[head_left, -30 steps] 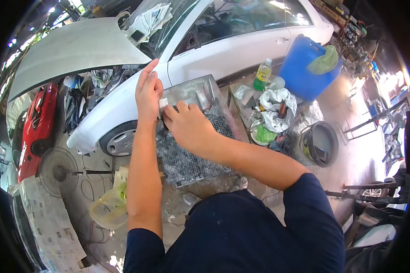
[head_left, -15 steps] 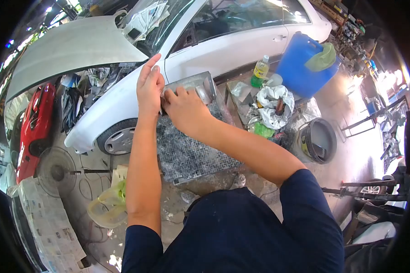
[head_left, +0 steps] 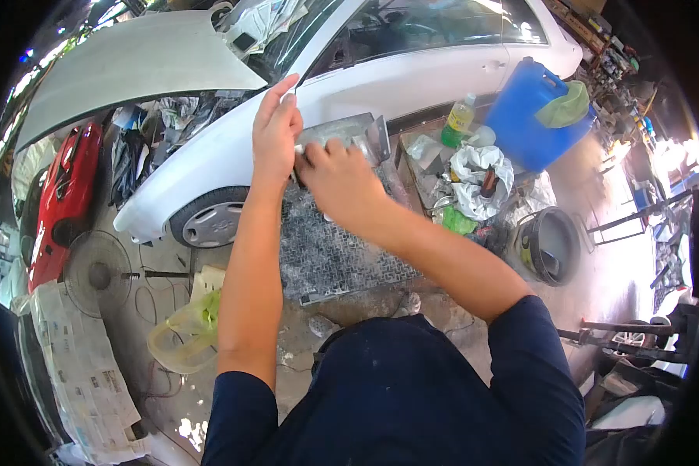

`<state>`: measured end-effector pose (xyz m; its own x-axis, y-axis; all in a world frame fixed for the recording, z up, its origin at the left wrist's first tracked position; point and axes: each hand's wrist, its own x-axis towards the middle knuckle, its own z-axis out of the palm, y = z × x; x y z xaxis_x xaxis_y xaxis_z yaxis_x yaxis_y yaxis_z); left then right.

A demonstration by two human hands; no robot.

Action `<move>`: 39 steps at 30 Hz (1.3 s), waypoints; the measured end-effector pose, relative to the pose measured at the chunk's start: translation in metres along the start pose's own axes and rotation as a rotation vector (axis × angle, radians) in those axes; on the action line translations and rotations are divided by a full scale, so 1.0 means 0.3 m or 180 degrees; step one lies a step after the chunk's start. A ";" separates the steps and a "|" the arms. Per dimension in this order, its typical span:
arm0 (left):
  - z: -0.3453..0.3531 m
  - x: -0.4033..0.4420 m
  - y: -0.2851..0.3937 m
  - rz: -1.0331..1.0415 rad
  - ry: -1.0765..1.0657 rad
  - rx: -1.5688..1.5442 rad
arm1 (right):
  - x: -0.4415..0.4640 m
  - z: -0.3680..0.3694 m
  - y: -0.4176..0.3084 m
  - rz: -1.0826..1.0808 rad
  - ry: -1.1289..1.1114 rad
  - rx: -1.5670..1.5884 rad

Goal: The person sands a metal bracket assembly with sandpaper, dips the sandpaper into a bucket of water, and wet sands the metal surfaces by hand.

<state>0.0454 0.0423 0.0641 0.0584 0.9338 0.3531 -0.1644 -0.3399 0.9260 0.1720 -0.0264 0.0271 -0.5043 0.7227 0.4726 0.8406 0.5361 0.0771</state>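
Note:
My left hand (head_left: 276, 140) is raised at the far end of the patterned black platform (head_left: 338, 252), beside a grey metal part (head_left: 338, 130). Its index finger points up and the other fingers are bent; what lies under them is hidden. Close on its right, my right hand (head_left: 340, 182) has curled fingers pressed on something small and pale by the left palm, too covered to name. The grey part has an upright bracket-like end (head_left: 380, 140) just beyond my right hand.
A white car (head_left: 412, 78) stands behind the platform. To the right are a bottle of green liquid (head_left: 458, 122), a blue container (head_left: 524, 116), crumpled white plastic (head_left: 474, 194) and a black bucket (head_left: 550, 245). A fan (head_left: 99, 274) and a yellowish bag (head_left: 180, 339) are at left.
Both hands and the grey part stand further right and a little higher in view. The part's bracket-like end is more upright. My right hand's fingers stay curled close to the left hand.

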 end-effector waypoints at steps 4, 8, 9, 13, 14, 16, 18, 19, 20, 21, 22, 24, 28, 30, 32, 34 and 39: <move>0.032 -0.008 0.013 -0.0142 0.0033 -0.0076 | 0.030 0.017 0.031 0.0015 -0.0165 -0.0001; 0.014 0.001 -0.002 -0.0109 0.0024 -0.0055 | -0.027 -0.022 0.004 -0.0040 -0.0087 0.0131; 0.016 0.001 -0.002 -0.0123 0.0018 -0.0060 | -0.021 -0.005 0.013 -0.0002 -0.0102 0.0160; 0.020 0.006 0.005 -0.0089 0.0047 -0.0001 | 0.051 0.025 0.061 0.0050 0.0033 0.0034; 0.009 0.005 -0.005 -0.0079 0.0052 -0.0037 | 0.013 0.016 0.033 0.0019 -0.0010 0.0015; -0.010 0.017 -0.017 -0.0032 0.0064 -0.0107 | -0.050 -0.030 -0.016 -0.0138 0.0207 0.0097; -0.003 0.015 -0.011 -0.0006 0.0062 0.0022 | -0.024 -0.003 0.007 -0.0051 0.0147 0.0078; 0.003 0.007 -0.005 0.0007 0.0057 0.0095 | 0.001 0.013 0.025 -0.0005 0.0123 0.0073; 0.012 0.002 0.001 -0.0012 0.0025 0.0183 | 0.036 0.053 0.053 0.0032 0.0254 0.0093; 0.013 0.000 0.009 -0.0062 0.0019 0.0130 | 0.037 0.044 0.052 -0.0023 0.0210 -0.0011; 0.012 -0.001 0.016 -0.0114 0.0018 0.0072 | 0.031 0.037 0.046 -0.0081 0.0161 -0.0119; -0.003 0.003 0.011 -0.0185 0.0055 -0.0053 | -0.020 0.008 0.003 -0.0163 0.0190 -0.0107; -0.020 0.009 -0.005 -0.0114 0.0010 -0.0017 | -0.006 0.006 0.036 -0.0204 0.0321 -0.0084; -0.008 -0.005 0.013 -0.0189 0.0008 0.0007 | 0.028 0.028 0.039 -0.0109 0.0241 -0.0146; -0.005 -0.005 0.017 -0.0165 0.0012 -0.0010 | 0.012 0.034 0.027 -0.0112 0.0245 -0.0154; -0.015 0.010 0.011 -0.0054 0.0051 -0.0041 | -0.050 -0.008 -0.010 -0.0223 0.0343 -0.0107; 0.010 -0.006 0.013 -0.0114 -0.0035 0.0045 | 0.030 0.023 0.061 -0.0127 0.0224 -0.0151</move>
<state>0.0475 0.0389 0.0674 0.0749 0.9441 0.3211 -0.1481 -0.3079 0.9398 0.1813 -0.0072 0.0268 -0.5239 0.6678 0.5287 0.8294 0.5414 0.1380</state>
